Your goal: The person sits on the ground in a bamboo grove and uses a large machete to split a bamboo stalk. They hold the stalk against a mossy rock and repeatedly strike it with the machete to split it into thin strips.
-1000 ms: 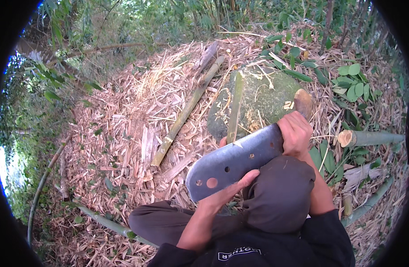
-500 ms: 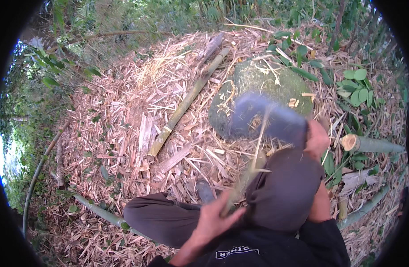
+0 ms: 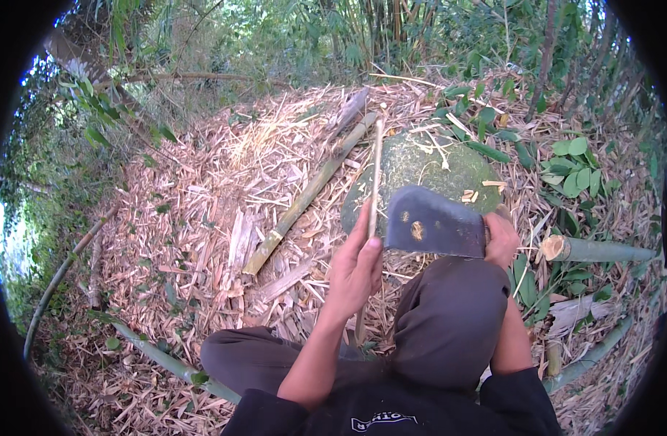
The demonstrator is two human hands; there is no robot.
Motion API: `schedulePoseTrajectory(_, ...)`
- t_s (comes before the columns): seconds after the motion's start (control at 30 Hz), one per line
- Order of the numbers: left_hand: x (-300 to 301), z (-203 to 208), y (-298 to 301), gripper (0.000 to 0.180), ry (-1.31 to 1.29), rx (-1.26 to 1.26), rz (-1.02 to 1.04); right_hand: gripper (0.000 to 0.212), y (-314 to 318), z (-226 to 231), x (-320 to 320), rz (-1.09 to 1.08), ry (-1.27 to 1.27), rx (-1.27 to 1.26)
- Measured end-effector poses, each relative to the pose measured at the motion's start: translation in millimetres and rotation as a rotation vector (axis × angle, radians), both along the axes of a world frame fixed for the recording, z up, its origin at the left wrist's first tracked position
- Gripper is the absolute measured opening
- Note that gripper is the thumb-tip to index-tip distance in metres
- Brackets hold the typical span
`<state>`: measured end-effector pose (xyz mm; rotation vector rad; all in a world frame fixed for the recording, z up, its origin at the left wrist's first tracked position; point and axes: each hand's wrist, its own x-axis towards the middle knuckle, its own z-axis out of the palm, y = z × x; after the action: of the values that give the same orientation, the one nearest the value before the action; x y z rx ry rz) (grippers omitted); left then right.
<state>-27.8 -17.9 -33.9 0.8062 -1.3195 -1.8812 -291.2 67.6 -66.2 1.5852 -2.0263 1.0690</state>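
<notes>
My left hand (image 3: 354, 270) is closed round a long, narrow bamboo strip (image 3: 377, 171), which stands almost upright in this view, its lower end reaching down between my legs. My right hand (image 3: 501, 238) grips the handle of a broad, dark cleaver (image 3: 446, 234) just above my raised knee. The cleaver's blade points left, its tip side close to the strip and my left fingers; whether it touches the strip I cannot tell. Behind the blade lies a rounded, mossy stone (image 3: 460, 166) with pale chips scattered on it.
A bamboo pole (image 3: 304, 200) lies slantwise left of the stone, beside a weathered wood piece (image 3: 348, 116). To the right is a cut green bamboo pole (image 3: 602, 250), near leafy sprigs (image 3: 576, 167). Bamboo shavings (image 3: 195, 240) cover the ground. Another pole (image 3: 163, 356) passes by my left leg.
My left hand has risen and moved forward with the strip, which now stands straighter. The cleaver, blurred before, is now sharp and slightly lower, still in my right hand. The view has tilted up a little.
</notes>
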Motion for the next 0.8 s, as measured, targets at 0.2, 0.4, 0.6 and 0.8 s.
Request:
schedulePoseTrajectory(0.2,-23,-12,-22,0.075,-0.257,-0.302,-0.049,0.027,-31,10,3,0.181,0.037,0.007)
schedulePoseTrajectory(0.4,-18,7,-18,0.079,-0.397,-0.494,-0.061,0.031,-32,28,10,0.259,0.071,0.049)
schedulePoseTrajectory(0.6,-4,-9,-9,0.070,-0.175,-0.605,-0.025,0.018,-38,25,11,0.257,0.167,0.005)
schedulePoseTrajectory(0.8,21,-24,31,0.057,-0.372,-0.440,-0.078,0.018,-23,21,4,0.125,0.174,-0.042)
